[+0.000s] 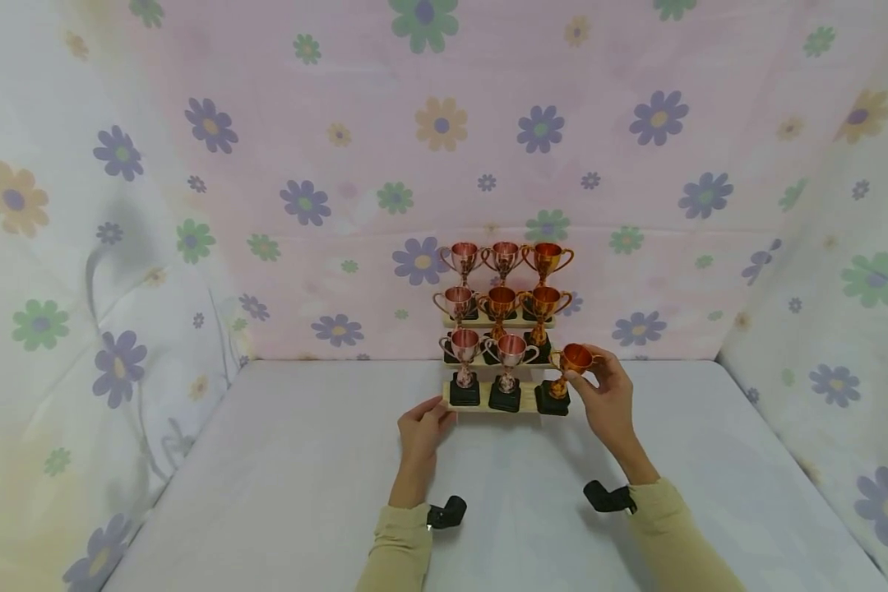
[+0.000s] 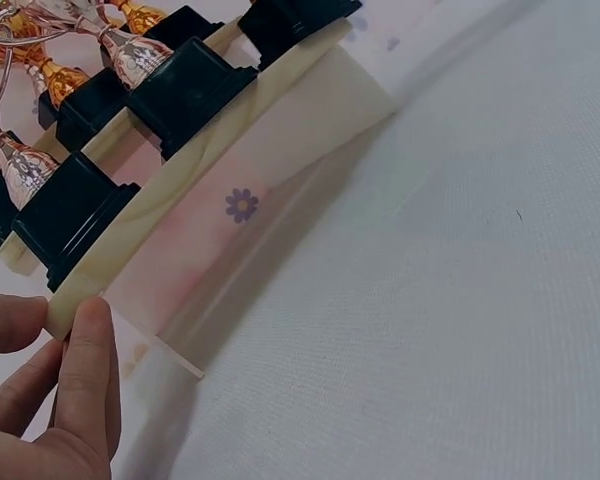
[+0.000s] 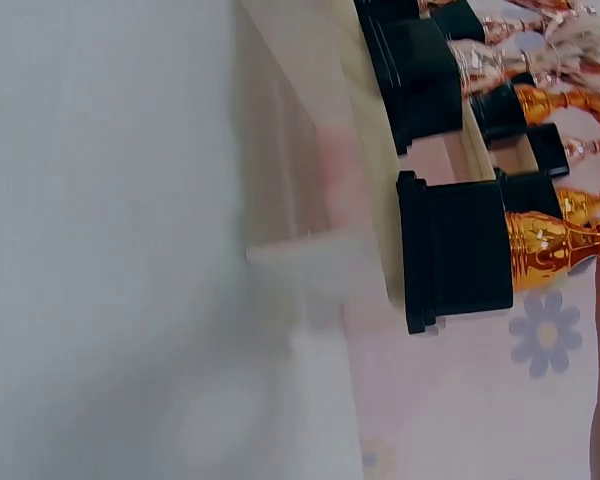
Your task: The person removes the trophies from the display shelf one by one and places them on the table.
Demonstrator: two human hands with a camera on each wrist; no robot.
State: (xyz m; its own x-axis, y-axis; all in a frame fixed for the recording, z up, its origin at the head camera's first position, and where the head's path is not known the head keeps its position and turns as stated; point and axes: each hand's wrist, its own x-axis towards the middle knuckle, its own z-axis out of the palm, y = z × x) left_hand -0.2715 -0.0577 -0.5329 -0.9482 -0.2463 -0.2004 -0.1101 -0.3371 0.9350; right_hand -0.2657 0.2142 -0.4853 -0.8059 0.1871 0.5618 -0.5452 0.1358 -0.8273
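- Flower-printed fabric (image 1: pixel 481 189) backs a white tabletop (image 1: pixel 303 460).
- Left hand (image 1: pixel 420 429) pinches the pale wooden shelf (image 2: pixel 185 174).
- Right hand (image 1: pixel 610 399) pinches a shiny gold, black-based trophy (image 1: pixel 558 389) at that shelf's right end.
- Probably light, slick: grip the bowl (image 1: pixel 577 358).

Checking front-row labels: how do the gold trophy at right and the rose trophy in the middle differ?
Color: the gold trophy is orange-gold; the rose trophy is pinkish.
Pose: the gold trophy leans right in the head view; the rose trophy stands nearly upright.
Contact: the right hand grips the gold trophy; none touches the rose trophy.
Both have black bases.
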